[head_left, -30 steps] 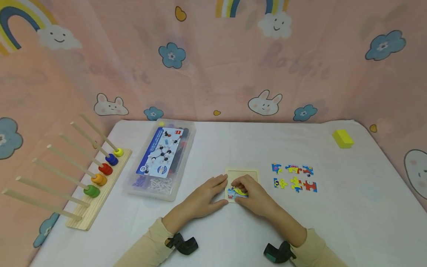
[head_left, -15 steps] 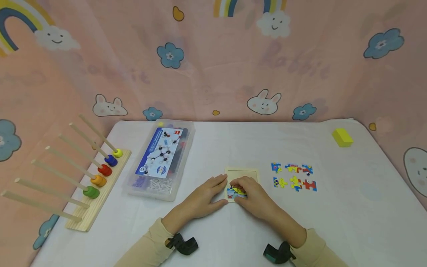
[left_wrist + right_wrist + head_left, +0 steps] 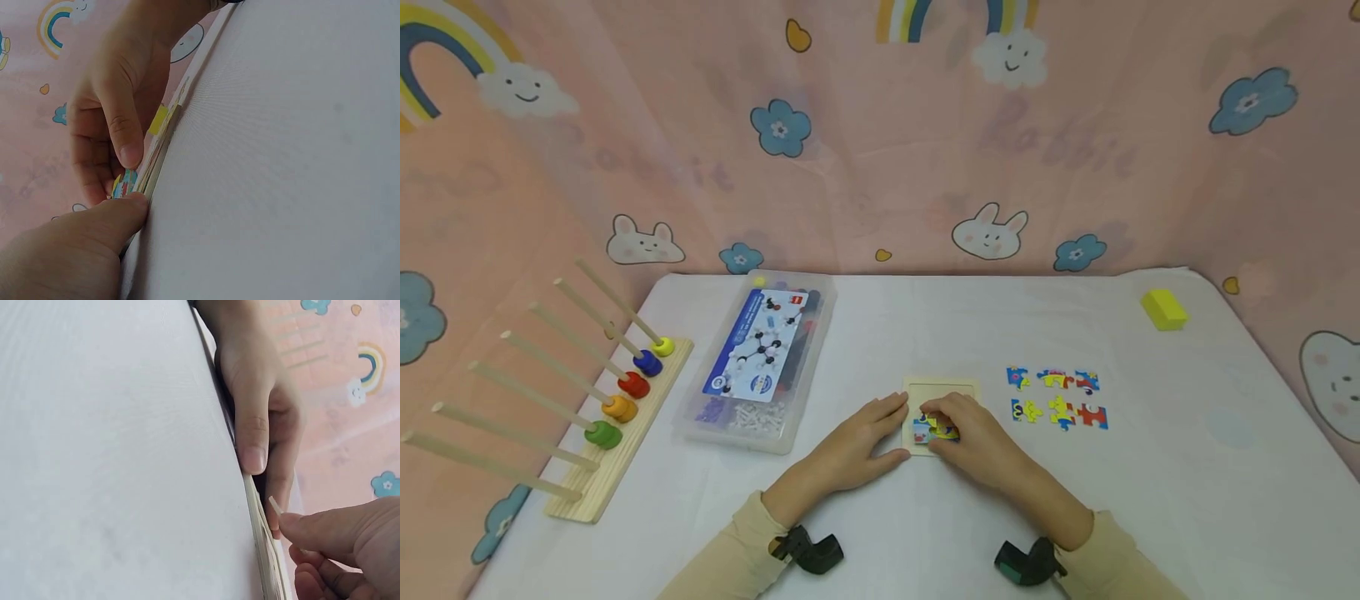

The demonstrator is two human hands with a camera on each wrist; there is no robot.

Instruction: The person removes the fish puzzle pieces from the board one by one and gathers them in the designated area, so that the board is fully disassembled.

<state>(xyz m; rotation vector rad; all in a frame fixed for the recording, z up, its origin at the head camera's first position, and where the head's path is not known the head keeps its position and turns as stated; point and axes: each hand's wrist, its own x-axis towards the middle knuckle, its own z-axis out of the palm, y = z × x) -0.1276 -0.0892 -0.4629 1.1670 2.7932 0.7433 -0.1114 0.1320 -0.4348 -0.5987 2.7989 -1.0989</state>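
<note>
A shallow wooden puzzle tray (image 3: 942, 389) lies on the white table between the two hands. The left hand (image 3: 868, 437) rests along its left side with fingers stretched out, the thumb at the near left edge. In the right hand (image 3: 973, 437), thumb and fingers pinch a colourful puzzle piece (image 3: 922, 428) over the lower part of the tray. The right wrist view shows the thin edge of that piece (image 3: 275, 505), raised and tilted by the tray's rim; the fingers hide much of it. Right of the tray lie several loose jigsaw pieces (image 3: 1062, 412) in two rows.
On the left stands a wooden peg rack (image 3: 587, 483) with coloured beads on several pegs. Beside it lies a clear plastic case (image 3: 808, 367) with a molecule-model label. A yellow block (image 3: 1165, 310) sits at the back right.
The pinched puzzle piece has come up slightly from the tray's near edge, baring wood at the lower left corner. The left hand has stayed in place, and the head view has shifted slightly.
</note>
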